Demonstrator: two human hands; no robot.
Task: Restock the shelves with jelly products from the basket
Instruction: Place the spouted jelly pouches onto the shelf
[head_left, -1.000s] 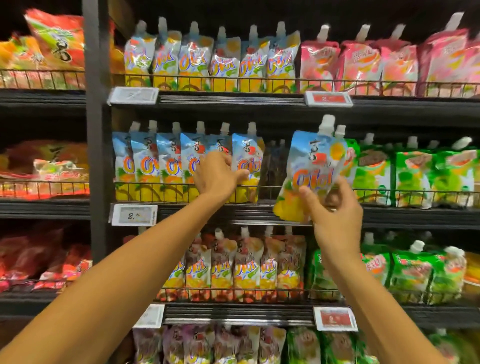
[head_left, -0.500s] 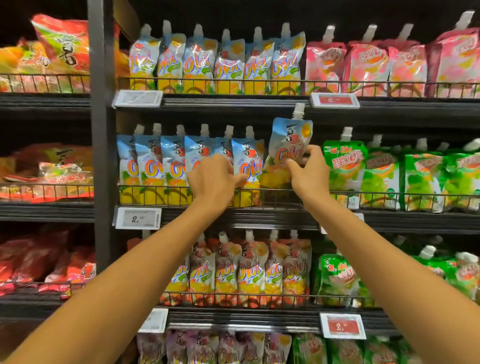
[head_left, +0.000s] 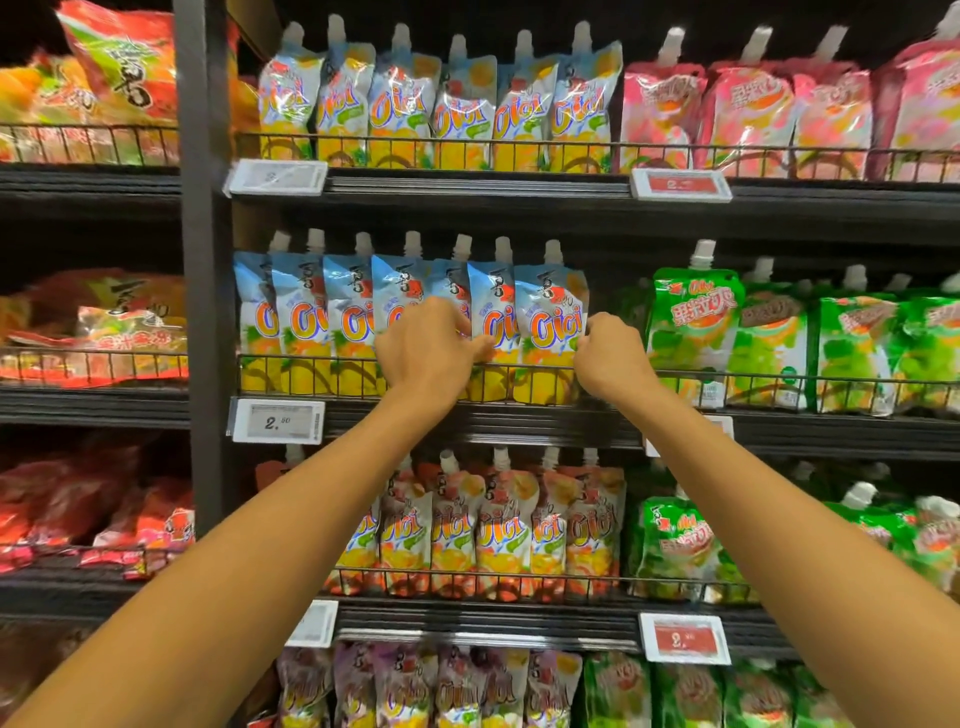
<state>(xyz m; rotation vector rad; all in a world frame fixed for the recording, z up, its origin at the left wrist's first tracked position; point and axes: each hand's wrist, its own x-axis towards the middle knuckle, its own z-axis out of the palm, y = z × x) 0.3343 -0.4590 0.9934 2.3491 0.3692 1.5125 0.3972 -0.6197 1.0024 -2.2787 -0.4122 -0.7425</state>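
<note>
A dark metal shelving unit fills the view, every tier packed with spouted jelly pouches behind low wire rails. On the middle shelf a row of blue jelly pouches stands upright behind the wire rail, and the end pouch, at the row's right, is the one being seated, its base already down behind the rail and a dark gap left between it and the green pouches. The left hand has its fingers curled into the fronts of the blue row, thumb across the second-last pouch, bracing the row. The right hand pinches the right edge seam of the end pouch. The basket is not in view. The pouch looks soft-walled and glossy, probably slick, with its fill sagging low, so it will likely slump or tip unless it leans on its neighbour. The stiff side seam or the white spout seem the surest places to take hold, rather than the bulging belly. A price tag sits below the row.
</note>
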